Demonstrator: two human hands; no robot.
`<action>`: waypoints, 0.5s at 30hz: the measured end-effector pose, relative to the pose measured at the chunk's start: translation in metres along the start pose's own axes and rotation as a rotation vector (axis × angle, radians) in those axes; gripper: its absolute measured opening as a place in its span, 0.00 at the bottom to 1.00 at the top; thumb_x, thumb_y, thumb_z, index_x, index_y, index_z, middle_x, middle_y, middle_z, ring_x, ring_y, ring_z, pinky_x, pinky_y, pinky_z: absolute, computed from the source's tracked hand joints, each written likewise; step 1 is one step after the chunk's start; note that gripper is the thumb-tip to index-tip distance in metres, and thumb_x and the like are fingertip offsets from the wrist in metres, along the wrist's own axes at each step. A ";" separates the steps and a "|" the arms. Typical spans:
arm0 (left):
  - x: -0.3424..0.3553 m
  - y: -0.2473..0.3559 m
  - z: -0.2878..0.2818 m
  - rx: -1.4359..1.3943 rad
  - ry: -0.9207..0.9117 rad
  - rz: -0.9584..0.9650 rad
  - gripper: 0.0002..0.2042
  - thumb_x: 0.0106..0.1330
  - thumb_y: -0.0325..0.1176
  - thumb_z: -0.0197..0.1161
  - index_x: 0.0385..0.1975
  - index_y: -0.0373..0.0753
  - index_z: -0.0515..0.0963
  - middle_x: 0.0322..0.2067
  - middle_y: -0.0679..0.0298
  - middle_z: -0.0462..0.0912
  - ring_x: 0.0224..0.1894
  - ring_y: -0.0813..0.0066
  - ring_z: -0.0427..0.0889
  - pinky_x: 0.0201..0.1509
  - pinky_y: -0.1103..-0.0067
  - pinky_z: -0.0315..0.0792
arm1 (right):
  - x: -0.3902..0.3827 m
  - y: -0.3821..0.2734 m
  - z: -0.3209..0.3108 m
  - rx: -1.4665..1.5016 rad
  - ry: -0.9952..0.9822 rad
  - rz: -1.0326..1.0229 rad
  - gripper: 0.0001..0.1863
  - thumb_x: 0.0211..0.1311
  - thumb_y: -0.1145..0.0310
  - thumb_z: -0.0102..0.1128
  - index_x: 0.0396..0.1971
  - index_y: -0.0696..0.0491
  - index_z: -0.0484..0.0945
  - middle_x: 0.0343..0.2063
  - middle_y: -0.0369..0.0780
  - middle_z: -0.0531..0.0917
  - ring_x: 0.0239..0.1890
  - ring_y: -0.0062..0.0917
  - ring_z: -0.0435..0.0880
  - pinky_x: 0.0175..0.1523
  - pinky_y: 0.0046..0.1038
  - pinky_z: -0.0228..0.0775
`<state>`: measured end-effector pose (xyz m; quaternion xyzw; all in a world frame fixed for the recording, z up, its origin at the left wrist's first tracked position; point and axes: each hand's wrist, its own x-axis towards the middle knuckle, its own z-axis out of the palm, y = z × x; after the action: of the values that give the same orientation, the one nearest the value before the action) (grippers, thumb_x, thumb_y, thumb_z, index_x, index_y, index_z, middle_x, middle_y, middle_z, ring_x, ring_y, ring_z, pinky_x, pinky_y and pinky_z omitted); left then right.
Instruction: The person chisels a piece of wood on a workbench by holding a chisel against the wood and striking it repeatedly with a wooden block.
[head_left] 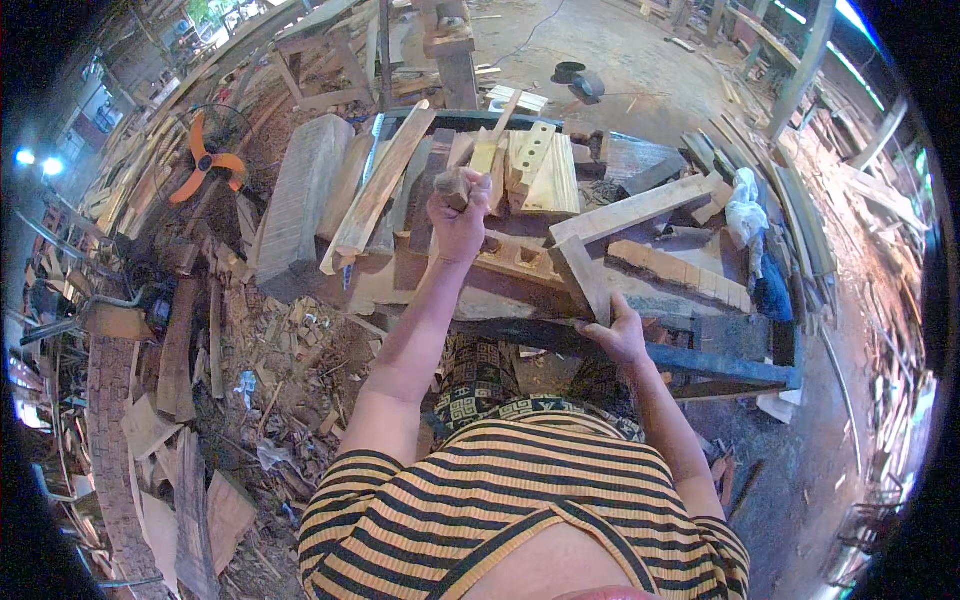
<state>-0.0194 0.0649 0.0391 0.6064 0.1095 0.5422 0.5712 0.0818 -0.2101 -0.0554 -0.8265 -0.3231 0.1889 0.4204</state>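
Short board (587,280): on the near side of the bench, in the right hand, slanting away from the person; its far end meets the long board.
Right hand (622,335): clamped on the board's near end, thumb to the left; the fingers underneath are partly hidden.
Left hand (461,230): well apart from the right, raised over the bench and wrapped around a brown block (452,188); whether that is a mallet or an offcut, I cannot tell.
Long board (645,207): runs off to the right, making a corner with the short one; whether the two are joined is unclear. No clamp shows on it, so a knock could twist the corner or slide it.
Finger risk: if the block swung down toward the short board, a stray blow could catch the right thumb, which sits close to the wood's edge.
Socketed beam (540,272): lies just left of the short board, square holes upward; a jolt to the board could push it askew.
Bench (700,362): dark-edged and crowded, so loose wood could be shoved off by a passing elbow.
Notched bar (680,276): right of the short board, lying on the bench.
Drilled strip (534,160): beyond the left hand, with a row of round holes.
White bag (745,212): crumpled at the bench's right end.
Fan (207,162): orange-bladed, beyond the bench's left side.
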 end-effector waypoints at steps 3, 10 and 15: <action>-0.004 -0.001 0.004 0.135 -0.096 -0.004 0.03 0.59 0.25 0.64 0.28 0.40 0.75 0.21 0.73 0.75 0.21 0.89 0.72 0.23 0.87 0.68 | 0.001 0.002 0.000 0.000 0.008 -0.022 0.28 0.38 0.62 0.72 0.41 0.59 0.74 0.33 0.43 0.82 0.36 0.24 0.79 0.43 0.27 0.70; -0.035 -0.008 0.030 0.109 -0.389 0.269 0.09 0.48 0.19 0.63 0.29 0.37 0.75 0.25 0.62 0.79 0.28 0.74 0.79 0.32 0.79 0.73 | 0.001 0.009 0.004 0.000 0.077 -0.077 0.28 0.33 0.55 0.71 0.34 0.56 0.71 0.29 0.52 0.80 0.35 0.48 0.80 0.39 0.40 0.70; -0.041 -0.010 0.032 0.237 -0.422 0.352 0.09 0.52 0.24 0.69 0.29 0.38 0.74 0.26 0.63 0.79 0.26 0.75 0.78 0.30 0.78 0.72 | 0.001 0.007 0.008 0.083 0.086 -0.087 0.27 0.36 0.58 0.72 0.35 0.57 0.73 0.29 0.47 0.82 0.34 0.41 0.82 0.39 0.36 0.71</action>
<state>-0.0054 0.0189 0.0170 0.7779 -0.0561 0.4782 0.4038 0.0806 -0.2083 -0.0659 -0.8011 -0.3320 0.1479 0.4755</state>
